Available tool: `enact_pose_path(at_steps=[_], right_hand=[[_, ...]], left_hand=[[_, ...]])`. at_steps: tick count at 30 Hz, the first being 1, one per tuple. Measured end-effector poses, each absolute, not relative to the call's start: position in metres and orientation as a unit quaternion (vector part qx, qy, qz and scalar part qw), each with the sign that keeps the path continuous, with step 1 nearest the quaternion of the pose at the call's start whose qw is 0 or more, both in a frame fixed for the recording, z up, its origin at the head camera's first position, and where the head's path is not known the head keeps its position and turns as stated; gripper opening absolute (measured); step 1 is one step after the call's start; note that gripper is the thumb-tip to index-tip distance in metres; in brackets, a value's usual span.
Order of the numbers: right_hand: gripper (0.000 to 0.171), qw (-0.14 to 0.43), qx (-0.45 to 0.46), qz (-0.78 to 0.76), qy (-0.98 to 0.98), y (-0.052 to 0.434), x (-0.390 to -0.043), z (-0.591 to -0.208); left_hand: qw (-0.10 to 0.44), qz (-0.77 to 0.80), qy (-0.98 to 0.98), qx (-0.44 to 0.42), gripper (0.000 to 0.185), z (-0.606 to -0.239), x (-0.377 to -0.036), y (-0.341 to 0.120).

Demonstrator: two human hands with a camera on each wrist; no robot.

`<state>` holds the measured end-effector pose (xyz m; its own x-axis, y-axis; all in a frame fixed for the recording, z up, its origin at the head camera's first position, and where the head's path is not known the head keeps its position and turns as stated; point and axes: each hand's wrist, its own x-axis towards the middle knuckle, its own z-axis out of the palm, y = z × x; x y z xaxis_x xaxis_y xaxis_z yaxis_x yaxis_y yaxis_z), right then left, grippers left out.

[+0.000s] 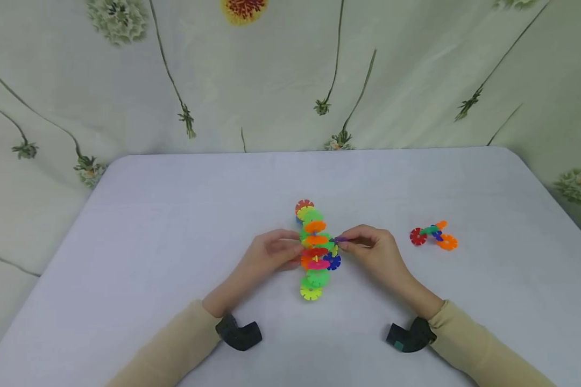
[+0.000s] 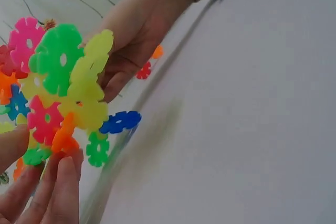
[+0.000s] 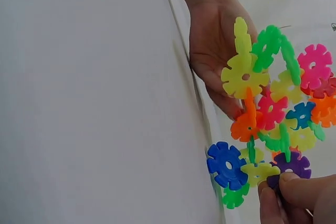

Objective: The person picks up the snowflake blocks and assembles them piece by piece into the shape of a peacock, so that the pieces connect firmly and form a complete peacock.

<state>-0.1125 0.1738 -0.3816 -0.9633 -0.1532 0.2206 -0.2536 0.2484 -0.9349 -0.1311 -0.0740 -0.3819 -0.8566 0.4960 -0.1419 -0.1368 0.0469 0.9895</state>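
Note:
A long structure of interlocking notched plastic discs (image 1: 316,240), in green, yellow, orange, red, pink and blue, stands between the two hands in the head view. My left hand (image 1: 277,250) grips it from the left side; its fingertips (image 2: 67,169) lie against orange and green discs in the left wrist view. On the opposite side, my right hand (image 1: 376,248) pinches purple discs (image 3: 295,165) between thumb and fingers, right at the structure's edge beside a yellow disc (image 3: 257,173). A blue disc (image 3: 227,164) sticks out nearby. Whether the purple discs are joined to the structure I cannot tell.
A small joined cluster of red, green, blue and orange discs (image 1: 436,234) lies on the white table (image 1: 198,215), to the right of the right hand. A flower-patterned cloth (image 1: 281,75) hangs behind the table. Each wrist wears a black device (image 1: 239,334).

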Motion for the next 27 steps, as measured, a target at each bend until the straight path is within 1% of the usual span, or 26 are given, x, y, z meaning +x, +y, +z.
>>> enact_pose_path(at_steps=[3,7,8,12,15,18,21,23,26,27], right_hand=[[0.010,0.052,0.121,0.600,-0.789,0.171,-0.111,-0.381],[0.010,0.066,0.118,0.600,-0.789,0.169,-0.110,-0.381],[0.010,0.068,0.119,0.599,-0.789,0.169,-0.110,-0.381],[0.009,0.061,0.128,0.599,-0.788,0.167,-0.109,-0.380],[0.009,0.047,0.138,0.586,-0.797,0.165,-0.108,-0.379],[0.014,0.029,0.152,0.556,-0.817,0.167,-0.108,-0.374],[0.024,0.028,0.170,0.518,-0.838,0.179,-0.107,-0.364],[0.028,0.043,0.172,0.508,-0.843,0.195,-0.108,-0.355],[0.025,0.103,0.152,0.502,-0.845,0.242,-0.112,-0.347],[0.024,0.123,0.132,0.491,-0.852,0.260,-0.113,-0.344]], left_hand=[[0.233,0.696,0.672,0.102,0.043,-0.382,-0.128,-0.072],[0.219,0.696,0.681,0.067,0.046,-0.378,-0.122,-0.070],[0.224,0.693,0.683,0.057,0.048,-0.377,-0.121,-0.069],[0.286,0.687,0.667,0.034,0.060,-0.374,-0.118,-0.070],[0.333,0.700,0.630,0.044,0.062,-0.376,-0.119,-0.071],[0.346,0.707,0.614,0.057,0.056,-0.379,-0.121,-0.072],[0.344,0.707,0.615,0.057,0.057,-0.381,-0.122,-0.072],[0.341,0.704,0.621,0.054,0.059,-0.381,-0.122,-0.072],[0.344,0.704,0.619,0.053,0.060,-0.382,-0.121,-0.072],[0.346,0.704,0.618,0.056,0.059,-0.382,-0.121,-0.072]])
